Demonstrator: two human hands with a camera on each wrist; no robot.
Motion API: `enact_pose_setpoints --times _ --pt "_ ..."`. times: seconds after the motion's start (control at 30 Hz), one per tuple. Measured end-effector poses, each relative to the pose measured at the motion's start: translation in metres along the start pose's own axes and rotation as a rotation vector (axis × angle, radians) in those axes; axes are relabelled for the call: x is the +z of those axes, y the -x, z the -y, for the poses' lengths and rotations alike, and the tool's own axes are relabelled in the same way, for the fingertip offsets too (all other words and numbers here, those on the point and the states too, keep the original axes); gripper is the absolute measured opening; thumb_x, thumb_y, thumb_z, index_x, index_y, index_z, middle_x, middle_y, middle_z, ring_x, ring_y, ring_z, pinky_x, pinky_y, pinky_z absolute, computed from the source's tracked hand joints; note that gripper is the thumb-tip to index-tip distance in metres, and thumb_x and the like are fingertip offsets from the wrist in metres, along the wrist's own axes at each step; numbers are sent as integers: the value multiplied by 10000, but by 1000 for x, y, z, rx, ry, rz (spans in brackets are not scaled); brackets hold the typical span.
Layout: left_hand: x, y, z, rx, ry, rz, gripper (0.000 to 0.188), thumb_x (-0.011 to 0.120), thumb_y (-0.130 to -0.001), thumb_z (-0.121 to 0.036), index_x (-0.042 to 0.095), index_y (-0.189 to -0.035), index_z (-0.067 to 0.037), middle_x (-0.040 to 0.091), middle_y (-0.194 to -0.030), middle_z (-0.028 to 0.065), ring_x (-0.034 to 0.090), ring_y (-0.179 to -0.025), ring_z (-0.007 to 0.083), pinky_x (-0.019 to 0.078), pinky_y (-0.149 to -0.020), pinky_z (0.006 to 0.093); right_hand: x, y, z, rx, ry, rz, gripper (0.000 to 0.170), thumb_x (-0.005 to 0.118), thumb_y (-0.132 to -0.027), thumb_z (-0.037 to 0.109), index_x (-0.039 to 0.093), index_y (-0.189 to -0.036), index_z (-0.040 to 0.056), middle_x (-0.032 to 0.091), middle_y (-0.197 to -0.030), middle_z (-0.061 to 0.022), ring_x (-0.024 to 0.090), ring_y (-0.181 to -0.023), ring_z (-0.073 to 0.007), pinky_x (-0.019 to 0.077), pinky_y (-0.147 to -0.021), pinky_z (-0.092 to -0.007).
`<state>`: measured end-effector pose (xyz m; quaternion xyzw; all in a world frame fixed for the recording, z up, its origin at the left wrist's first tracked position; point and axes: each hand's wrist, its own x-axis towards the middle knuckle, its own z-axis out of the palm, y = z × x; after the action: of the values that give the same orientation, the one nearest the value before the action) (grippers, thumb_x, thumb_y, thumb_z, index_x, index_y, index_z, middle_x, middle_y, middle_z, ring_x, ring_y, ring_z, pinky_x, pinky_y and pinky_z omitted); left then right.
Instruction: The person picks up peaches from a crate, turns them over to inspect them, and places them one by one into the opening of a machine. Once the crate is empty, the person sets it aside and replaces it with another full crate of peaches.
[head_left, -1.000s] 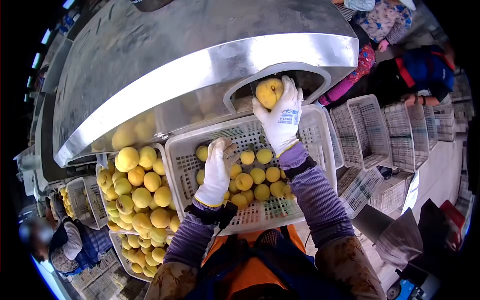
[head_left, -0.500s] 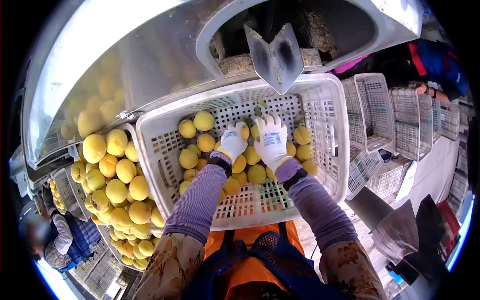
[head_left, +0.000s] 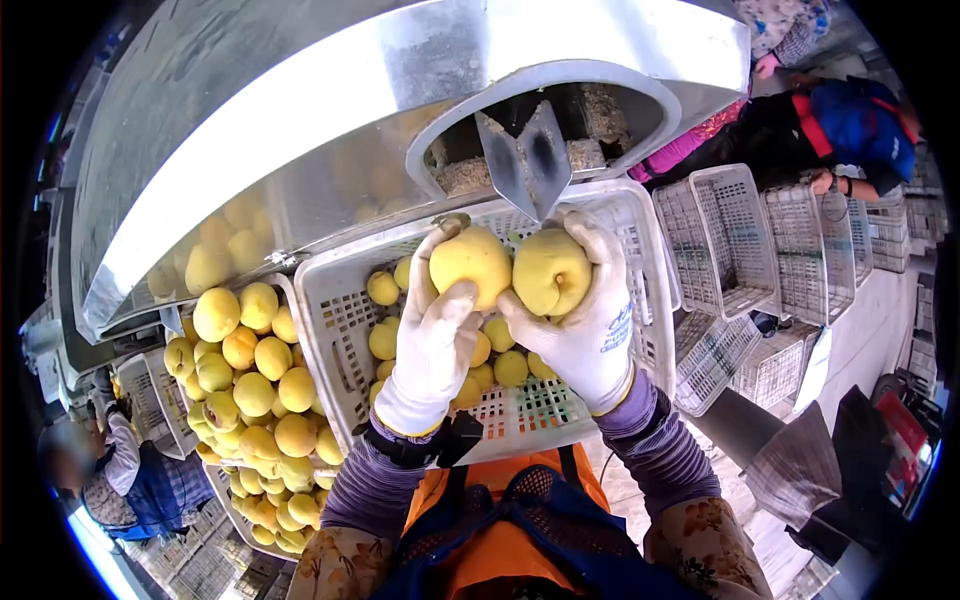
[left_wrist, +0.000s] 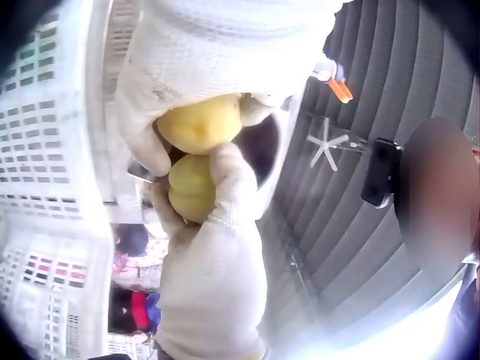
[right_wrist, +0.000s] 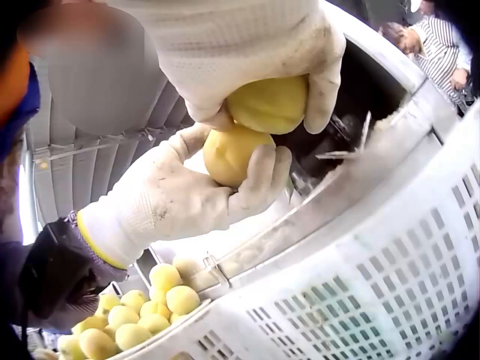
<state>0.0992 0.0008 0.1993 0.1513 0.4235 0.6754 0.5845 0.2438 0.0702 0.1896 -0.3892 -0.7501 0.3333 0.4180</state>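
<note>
Both hands wear white knit gloves. My left hand (head_left: 430,350) grips a yellow peach (head_left: 468,266), its thumb against the fruit's near side. A second peach (head_left: 552,273), stem hollow facing up, is held in my right hand (head_left: 595,345). The two peaches sit side by side, close together, above a white perforated crate (head_left: 655,330). Several loose peaches (head_left: 510,368) lie in that crate, partly hidden by the hands. Just beyond the held fruit, a V-shaped metal piece (head_left: 540,150) juts from the oval opening of a steel machine (head_left: 300,130). In the right wrist view, the fingers curl round both peaches (right_wrist: 270,105).
Left of the crate stands another crate heaped with peaches (head_left: 255,390), a further one below it. Stacked crates (head_left: 740,240) are at the right. A person in a blue vest (head_left: 860,130) is beyond them; another person (head_left: 150,470) is at the far left.
A second ago my right hand held a peach at the machine's opening. Half a second ago both hands were down among the crate's peaches. Now they are raised, each gripping one.
</note>
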Motion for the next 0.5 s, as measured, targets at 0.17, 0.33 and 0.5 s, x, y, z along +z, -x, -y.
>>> enact_pose_setpoints --times 0.17,0.33,0.5 --pt "-8 -6 -14 71 -5 93 693 695 -921 -173 318 -1471 18 521 -1340 131 534 -1233 225 452 -1055 392 21 -65 -24 -12 302 -92 803 821 -712 192 412 -1371 -15 517 -1317 -263 517 -1239 -398 406 -1083 -483" --pt "-19 7 -6 -9 50 66 745 719 -848 5 336 -1488 1 518 -1368 107 554 -1218 203 464 -1029 341 43 -87 -42 -66 461 -105 787 790 -685 245 423 -1309 -64 520 -1276 -263 478 -1258 -425 296 -1123 -573" --pt "-18 -7 -11 68 -64 93 797 685 -805 112 324 -1505 -14 510 -1375 96 557 -1201 177 486 -974 290 43 -132 -42 -29 448 -7 776 811 -703 369 469 -1219 -98 543 -1197 -300 522 -1103 -467 321 -1101 -548"
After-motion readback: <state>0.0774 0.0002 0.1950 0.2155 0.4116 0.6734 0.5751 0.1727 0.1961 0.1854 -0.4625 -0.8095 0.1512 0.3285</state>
